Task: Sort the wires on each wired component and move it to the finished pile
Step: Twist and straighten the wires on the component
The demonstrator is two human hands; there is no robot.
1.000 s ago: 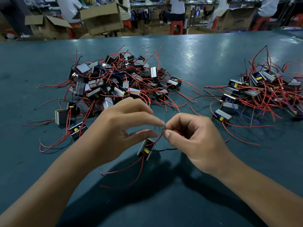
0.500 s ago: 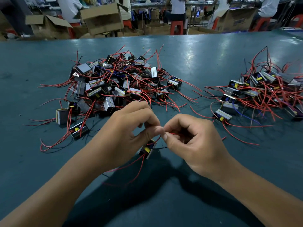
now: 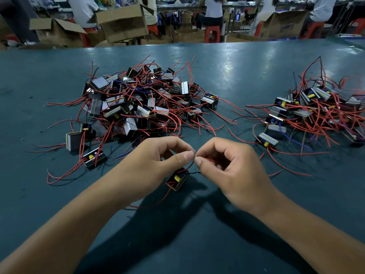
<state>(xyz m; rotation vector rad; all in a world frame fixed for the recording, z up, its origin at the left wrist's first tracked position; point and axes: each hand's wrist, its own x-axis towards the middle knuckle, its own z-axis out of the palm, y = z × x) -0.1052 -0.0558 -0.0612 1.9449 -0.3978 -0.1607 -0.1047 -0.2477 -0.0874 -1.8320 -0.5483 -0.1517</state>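
centrally, low in frame: left hand (image 3: 158, 167) and right hand (image 3: 227, 169) meet fingertip to fingertip, each with fingers curled, pinching a red wire (image 3: 190, 166) between thumb and forefinger. wired component (image 3: 177, 178) hangs just under the left thumb, above the teal surface (image 3: 197, 244). big tangled pile (image 3: 138, 101) sits upper left of centre; smaller pile (image 3: 316, 113) at right edge. cardboard boxes (image 3: 122, 22) along the top.
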